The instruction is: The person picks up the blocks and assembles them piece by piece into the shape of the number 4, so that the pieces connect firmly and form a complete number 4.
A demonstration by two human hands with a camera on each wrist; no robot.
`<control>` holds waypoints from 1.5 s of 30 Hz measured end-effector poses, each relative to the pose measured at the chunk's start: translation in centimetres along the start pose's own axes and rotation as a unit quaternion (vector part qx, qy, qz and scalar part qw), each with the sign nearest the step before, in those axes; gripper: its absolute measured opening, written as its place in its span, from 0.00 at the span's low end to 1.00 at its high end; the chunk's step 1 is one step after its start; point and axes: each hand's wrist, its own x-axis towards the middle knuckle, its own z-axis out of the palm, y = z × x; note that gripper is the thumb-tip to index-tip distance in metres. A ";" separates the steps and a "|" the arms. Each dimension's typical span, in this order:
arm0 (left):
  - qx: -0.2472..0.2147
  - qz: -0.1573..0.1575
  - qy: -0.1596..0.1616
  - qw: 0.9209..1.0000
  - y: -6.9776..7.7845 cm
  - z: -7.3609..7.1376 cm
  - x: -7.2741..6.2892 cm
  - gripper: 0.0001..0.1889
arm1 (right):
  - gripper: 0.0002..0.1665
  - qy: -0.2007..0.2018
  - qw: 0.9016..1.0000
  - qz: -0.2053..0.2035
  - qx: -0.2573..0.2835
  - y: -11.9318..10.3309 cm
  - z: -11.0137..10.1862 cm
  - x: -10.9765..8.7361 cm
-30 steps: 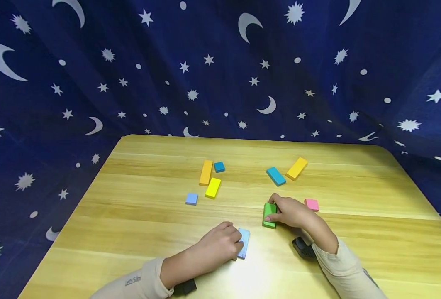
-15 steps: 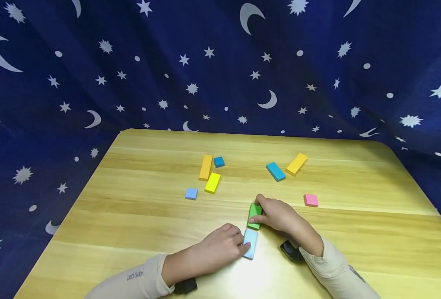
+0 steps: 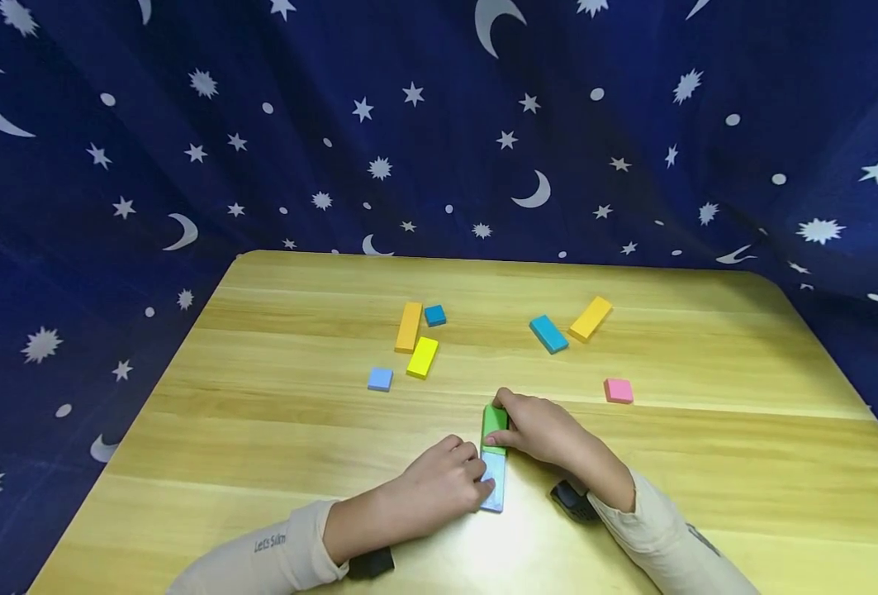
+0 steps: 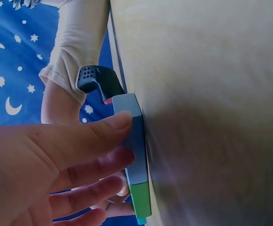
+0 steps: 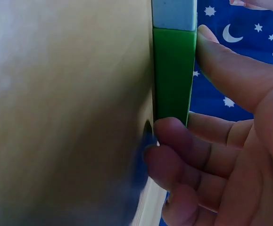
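Note:
On the wooden table, a green block and a light blue block lie end to end in one line, the green one farther out. My left hand holds the light blue block at its left side, with thumb and index finger on it; the left wrist view shows the thumb against the block. From the right, my right hand pinches the green block between thumb and fingers. In the right wrist view the green block meets the light blue block squarely, with matching widths.
Behind the hands, to the left, lie an orange block, a small dark blue block, a yellow block and a small periwinkle block. To the right are a blue block, another orange block and a pink block.
The right hand has slid the green block leftward until its near end meets the light blue block. The left hand has stayed at the light blue block, which shifted slightly right.

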 end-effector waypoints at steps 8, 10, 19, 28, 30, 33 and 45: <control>-0.013 -0.012 -0.008 1.000 -0.1 -0.3 -0.1 0.09 | 0.23 0.003 0.999 -0.035 0.003 -0.5 0.2 0.1; -0.014 -0.014 -0.012 1.000 -0.1 -0.4 -0.1 0.10 | 0.23 0.001 0.999 -0.034 0.004 -0.6 0.2 0.1; -0.029 -0.027 -0.021 0.999 0.0 -0.5 -0.3 0.14 | 0.19 -0.001 1.000 -0.031 -0.005 -1.0 0.3 0.0; -0.090 -0.053 -0.064 0.992 -0.2 -1.0 -0.2 0.13 | 0.13 0.012 0.999 -0.027 -0.032 -1.1 0.3 -0.1; -0.097 -0.055 -0.072 0.991 -0.3 -1.0 -0.2 0.14 | 0.14 0.009 0.999 -0.027 -0.029 -1.0 0.3 -0.1; -0.113 -0.058 -0.079 0.989 -0.5 -0.9 -0.1 0.14 | 0.14 0.006 0.999 -0.027 -0.023 -0.9 0.3 -0.1; -0.181 -0.056 -0.123 0.974 -1.6 -0.5 0.0 0.14 | 0.14 -0.001 0.999 -0.036 -0.016 -0.5 0.2 -0.1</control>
